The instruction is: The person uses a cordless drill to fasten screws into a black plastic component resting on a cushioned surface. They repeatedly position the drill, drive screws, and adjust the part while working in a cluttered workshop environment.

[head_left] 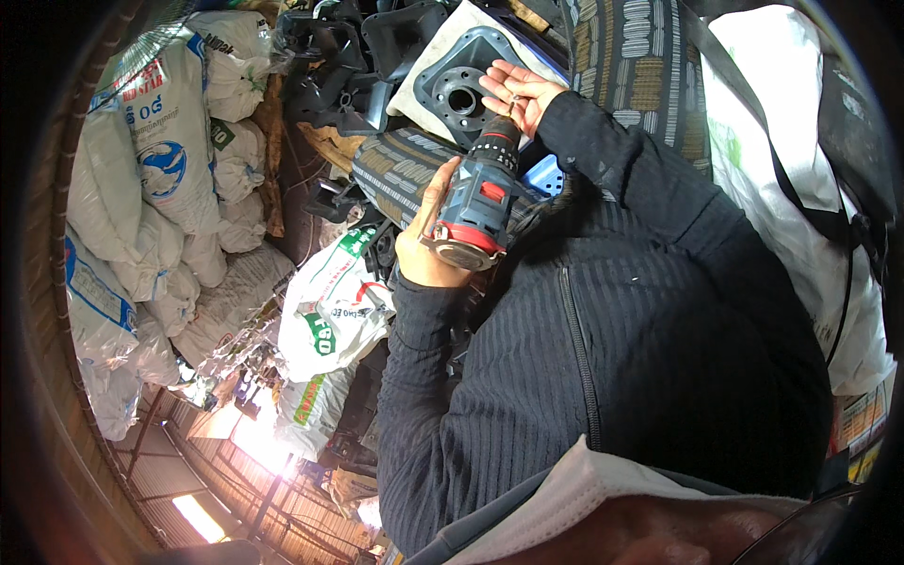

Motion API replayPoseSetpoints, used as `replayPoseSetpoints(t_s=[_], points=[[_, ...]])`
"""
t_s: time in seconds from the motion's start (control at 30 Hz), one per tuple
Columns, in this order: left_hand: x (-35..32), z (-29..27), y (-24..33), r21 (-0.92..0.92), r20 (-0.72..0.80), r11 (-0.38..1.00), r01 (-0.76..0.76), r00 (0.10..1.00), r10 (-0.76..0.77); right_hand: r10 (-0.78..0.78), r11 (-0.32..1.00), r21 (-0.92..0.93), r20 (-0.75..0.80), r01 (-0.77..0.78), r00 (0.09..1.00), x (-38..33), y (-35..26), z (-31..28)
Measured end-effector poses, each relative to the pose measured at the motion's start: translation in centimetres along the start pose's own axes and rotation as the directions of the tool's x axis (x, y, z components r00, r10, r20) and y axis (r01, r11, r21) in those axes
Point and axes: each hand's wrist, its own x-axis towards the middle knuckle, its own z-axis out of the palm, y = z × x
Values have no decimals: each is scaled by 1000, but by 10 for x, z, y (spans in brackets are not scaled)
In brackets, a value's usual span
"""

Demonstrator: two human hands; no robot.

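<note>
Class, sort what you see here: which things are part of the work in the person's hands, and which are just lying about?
In the work:
left hand gripping the cordless drill
right hand, open, at the drill's tip
dark plastic part with round hole

Lying about:
white sacks
printed bag
patterned cloth
blue piece

big white sacks [169, 160] piled at 9 o'clock, blue and red print, one with a blue round picture | white sack [330, 311] near the middle, green and red print | big white bag [791, 188] at 3 o'clock, faint green marks
</note>
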Motion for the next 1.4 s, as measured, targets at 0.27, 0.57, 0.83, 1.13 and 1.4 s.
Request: replayPoseSetpoints(t_s=[0.27, 0.57, 0.83, 1.13, 1.4], points=[[0, 1, -16, 90, 213, 987, -134, 971, 112, -13, 999, -28, 40, 14, 999, -3, 4, 3], [-2, -2, -10, 23, 176, 1000, 16, 984, -20, -22, 1000, -21, 6, 22, 1000, -3, 5, 3], [-1, -5, 9, -229, 65, 963, 138, 990, -127, 1, 1000, 3, 2, -1, 1000, 7, 11, -6], [5, -23, 5, 67, 51, 986, -152, 988, 148, -107, 985, -141, -60, 97, 993, -5, -1, -3], [18, -47, 0, -132, 140, 980, 145, 982, -127, -483, 377, -910, -34, 173, 875, 41, -7, -6]])
